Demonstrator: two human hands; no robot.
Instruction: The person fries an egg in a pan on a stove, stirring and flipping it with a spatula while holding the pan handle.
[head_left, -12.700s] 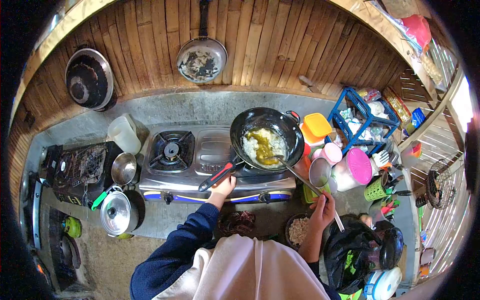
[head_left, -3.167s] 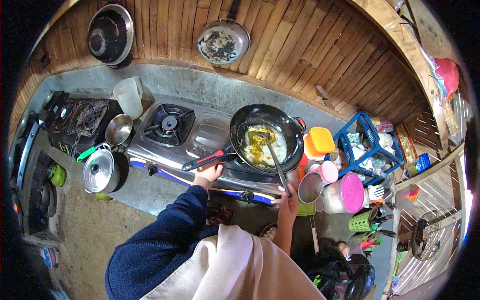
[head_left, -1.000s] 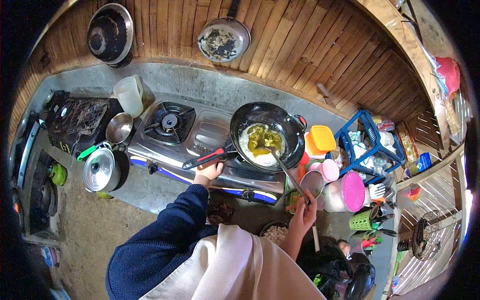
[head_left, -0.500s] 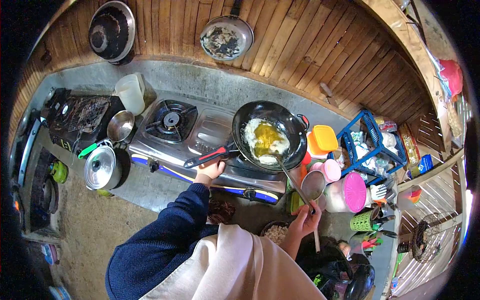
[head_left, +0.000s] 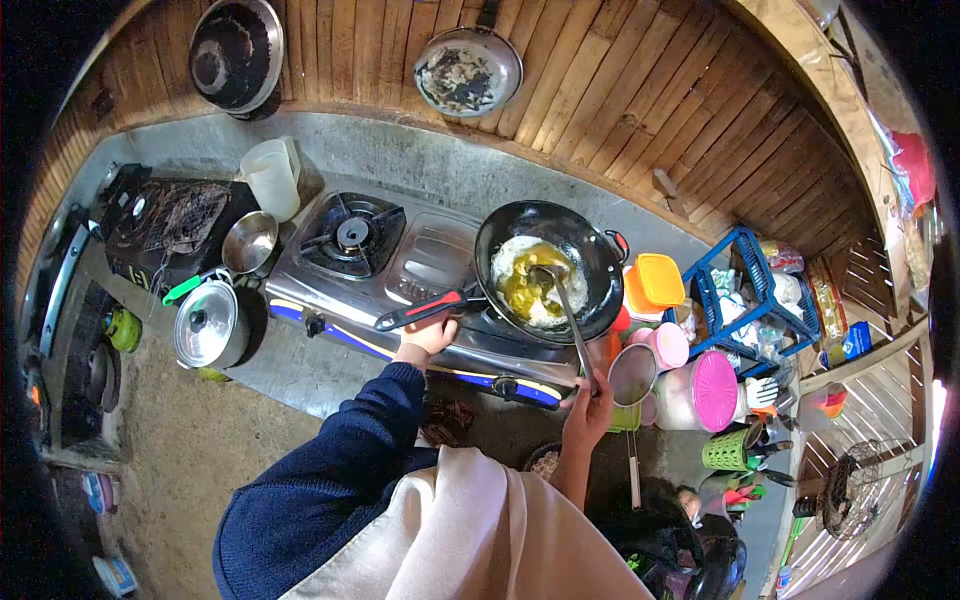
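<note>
A black wok (head_left: 595, 285) sits on the right burner of a two-burner gas stove (head_left: 430, 255). In it, a yellow mass with a white, frothy rim looks like frying egg (head_left: 522, 285). My left hand (head_left: 430, 336) is closed on the wok's black and red handle (head_left: 425, 309). My right hand (head_left: 588, 412) grips the long metal handle of a spatula (head_left: 575, 325), whose head lies among the yellow food. The head's exact shape is hard to make out.
A strainer (head_left: 632, 376), a pink-lidded tub (head_left: 714, 392) and an orange-lidded box (head_left: 657, 281) crowd the wok's right, before a blue rack (head_left: 745, 290). Leftward stand a lidded pot (head_left: 208, 325), a small saucepan (head_left: 250, 243) and a plastic jug (head_left: 270, 180).
My right hand has moved left, and the spatula head has gone from the wok's near edge up into the middle of the food. My left hand stays at the handle.
</note>
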